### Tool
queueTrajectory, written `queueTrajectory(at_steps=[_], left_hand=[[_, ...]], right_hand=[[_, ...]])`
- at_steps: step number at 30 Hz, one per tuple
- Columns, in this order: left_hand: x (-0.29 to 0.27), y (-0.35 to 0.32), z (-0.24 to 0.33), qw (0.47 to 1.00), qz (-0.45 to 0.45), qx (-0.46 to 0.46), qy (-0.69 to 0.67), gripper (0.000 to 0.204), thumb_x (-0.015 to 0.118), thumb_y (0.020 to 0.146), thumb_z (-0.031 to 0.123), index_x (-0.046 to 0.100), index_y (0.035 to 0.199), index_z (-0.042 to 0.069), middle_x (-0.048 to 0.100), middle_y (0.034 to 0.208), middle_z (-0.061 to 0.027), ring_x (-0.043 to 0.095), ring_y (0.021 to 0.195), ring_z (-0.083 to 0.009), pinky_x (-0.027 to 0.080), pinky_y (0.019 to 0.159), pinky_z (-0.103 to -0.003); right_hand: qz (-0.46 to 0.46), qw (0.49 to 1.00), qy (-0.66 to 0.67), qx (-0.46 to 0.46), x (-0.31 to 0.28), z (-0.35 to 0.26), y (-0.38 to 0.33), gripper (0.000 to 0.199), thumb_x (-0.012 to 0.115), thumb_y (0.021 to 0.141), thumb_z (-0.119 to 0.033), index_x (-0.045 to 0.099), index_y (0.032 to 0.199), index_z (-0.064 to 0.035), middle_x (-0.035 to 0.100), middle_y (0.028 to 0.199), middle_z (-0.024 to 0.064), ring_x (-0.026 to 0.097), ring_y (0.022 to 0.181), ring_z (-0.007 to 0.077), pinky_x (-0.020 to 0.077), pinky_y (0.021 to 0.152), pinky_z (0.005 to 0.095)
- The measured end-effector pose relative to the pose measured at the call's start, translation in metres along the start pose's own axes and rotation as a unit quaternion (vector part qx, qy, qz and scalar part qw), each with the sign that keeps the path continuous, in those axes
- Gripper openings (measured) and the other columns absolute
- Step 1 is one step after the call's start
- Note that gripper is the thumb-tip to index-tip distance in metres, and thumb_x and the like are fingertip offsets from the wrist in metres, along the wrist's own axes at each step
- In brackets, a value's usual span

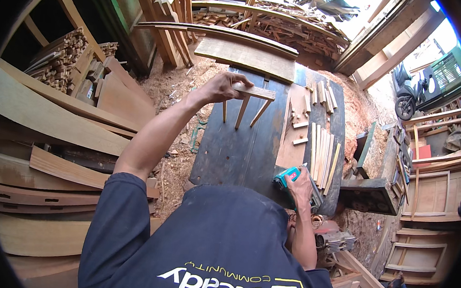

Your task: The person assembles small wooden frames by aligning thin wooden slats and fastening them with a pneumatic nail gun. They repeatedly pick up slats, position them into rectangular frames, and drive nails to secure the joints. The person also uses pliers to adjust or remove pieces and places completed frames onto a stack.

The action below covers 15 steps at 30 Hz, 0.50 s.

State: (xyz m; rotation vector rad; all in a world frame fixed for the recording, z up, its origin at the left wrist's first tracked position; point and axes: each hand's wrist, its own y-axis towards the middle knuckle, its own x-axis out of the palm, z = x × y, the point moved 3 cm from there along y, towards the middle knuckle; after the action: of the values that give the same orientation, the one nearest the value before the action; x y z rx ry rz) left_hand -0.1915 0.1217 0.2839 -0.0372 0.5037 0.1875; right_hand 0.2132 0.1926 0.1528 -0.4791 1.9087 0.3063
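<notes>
While our left hand [225,88] holds the legged wooden piece [261,93] in curled fingers, and our right hand [301,187] likewise the teal tool [286,177], we seem to be assembling, needing next steady alignment.

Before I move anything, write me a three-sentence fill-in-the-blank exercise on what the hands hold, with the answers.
1. The left hand holds a small legged piece made of ____.
2. The legged piece shows ____ slender legs.
3. In the picture, the right hand, gripping the teal tool, appears lower and farther to the ____ than the legged piece.

Missing words: wood; three; right.
</notes>
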Motion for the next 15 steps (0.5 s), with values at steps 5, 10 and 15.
queueTrajectory(at_steps=[5,10,15], left_hand=[[0.001,-0.003,0.002,1.0,0.006,0.007,0.006,0.041,0.08,0.08,0.01,0.069,0.119,0.013,0.067,0.125,-0.0091,0.06,0.121,-0.0228,0.041,0.115,-0.04],[0.006,-0.003,-0.003,1.0,0.006,0.021,0.0,0.038,0.078,0.081,0.008,0.07,0.118,0.013,0.068,0.124,-0.0089,0.061,0.119,-0.0223,0.039,0.116,-0.039],[0.008,-0.004,-0.004,1.0,0.005,0.011,-0.007,0.039,0.079,0.081,0.008,0.069,0.119,0.012,0.068,0.123,-0.0087,0.061,0.119,-0.0211,0.042,0.114,-0.037]], right_hand=[[-0.187,0.975,-0.084,0.091,0.011,0.026,-0.025,0.084,0.084,0.069,-0.034,0.04,0.132,0.0007,0.065,0.108,0.0289,0.063,0.101,0.0459,0.0507,0.088,0.0518],[-0.115,0.99,-0.06,0.047,0.04,0.057,-0.043,0.084,0.081,0.071,-0.023,0.036,0.138,-0.0002,0.065,0.109,0.0276,0.062,0.102,0.0453,0.0505,0.089,0.0501],[-0.051,0.998,-0.036,-0.019,0.049,0.066,-0.041,0.074,0.073,0.074,-0.016,0.039,0.139,-0.0033,0.066,0.105,0.0314,0.064,0.099,0.0473,0.0514,0.086,0.0527]])
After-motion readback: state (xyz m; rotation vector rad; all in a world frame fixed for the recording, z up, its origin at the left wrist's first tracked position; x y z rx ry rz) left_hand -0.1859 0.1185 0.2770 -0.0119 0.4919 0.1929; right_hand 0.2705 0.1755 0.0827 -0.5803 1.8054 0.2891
